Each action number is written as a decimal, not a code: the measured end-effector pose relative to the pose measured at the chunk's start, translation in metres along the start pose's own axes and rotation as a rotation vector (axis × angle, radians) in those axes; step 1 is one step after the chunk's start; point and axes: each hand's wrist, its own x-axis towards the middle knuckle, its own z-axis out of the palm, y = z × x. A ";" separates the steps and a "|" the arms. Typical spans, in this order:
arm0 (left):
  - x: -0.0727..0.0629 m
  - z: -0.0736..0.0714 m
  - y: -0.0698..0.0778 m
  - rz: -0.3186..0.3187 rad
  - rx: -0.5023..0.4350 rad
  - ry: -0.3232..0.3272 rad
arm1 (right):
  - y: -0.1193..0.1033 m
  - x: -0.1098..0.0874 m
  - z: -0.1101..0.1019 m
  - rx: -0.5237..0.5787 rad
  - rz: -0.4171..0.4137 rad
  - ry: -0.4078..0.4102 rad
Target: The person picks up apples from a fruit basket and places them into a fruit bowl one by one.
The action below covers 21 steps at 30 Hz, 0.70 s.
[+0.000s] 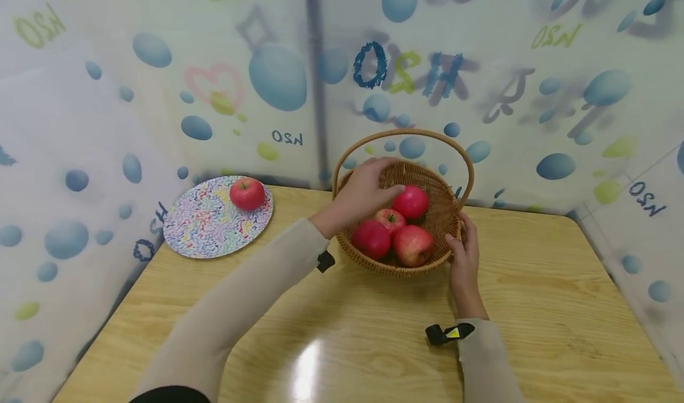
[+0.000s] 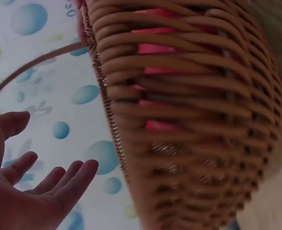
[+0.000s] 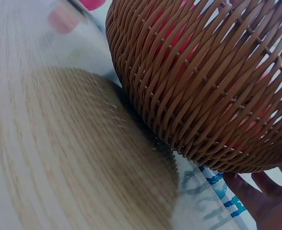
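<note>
A wicker basket [image 1: 396, 267] with a tall arched handle holds several red apples [image 1: 414, 246]. My left hand [image 1: 364, 190] reaches over the basket's left side, its thumb tip by the rearmost apple [image 1: 411, 202]; whether they touch I cannot tell. In the left wrist view the fingers of that hand [image 2: 40, 187] are spread and hold nothing, beside the basket wall [image 2: 189, 96]. At the basket's right edge, my right hand [image 1: 466, 254] grips the rim, thumb on the near side. Part of that hand [image 3: 268, 196] shows against the weave in the right wrist view.
A round plate [image 1: 205, 228] with a colourful squiggle pattern lies at the back left of the wooden table [image 1: 374, 343], with a single apple [image 1: 247, 194] on it. Patterned sheets [image 1: 240, 124] stand behind the table and along its sides.
</note>
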 end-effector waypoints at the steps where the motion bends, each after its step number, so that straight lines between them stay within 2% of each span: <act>1: 0.004 0.003 -0.002 -0.010 -0.025 -0.013 | 0.000 0.000 0.000 0.001 0.001 -0.002; 5: 0.019 0.015 -0.007 -0.046 -0.089 -0.062 | 0.002 0.000 0.000 0.008 -0.004 -0.010; 9: 0.030 0.026 -0.006 -0.114 -0.096 -0.090 | 0.003 0.000 -0.001 0.004 -0.010 -0.011; 15: 0.032 0.032 -0.005 -0.261 -0.210 -0.044 | 0.003 -0.001 0.000 -0.010 -0.001 -0.013; 18: 0.034 0.034 -0.004 -0.291 -0.250 -0.044 | 0.002 -0.001 0.001 -0.011 0.007 -0.007; 21: 0.035 0.032 -0.002 -0.303 -0.250 -0.061 | 0.000 -0.001 0.001 -0.016 0.008 -0.002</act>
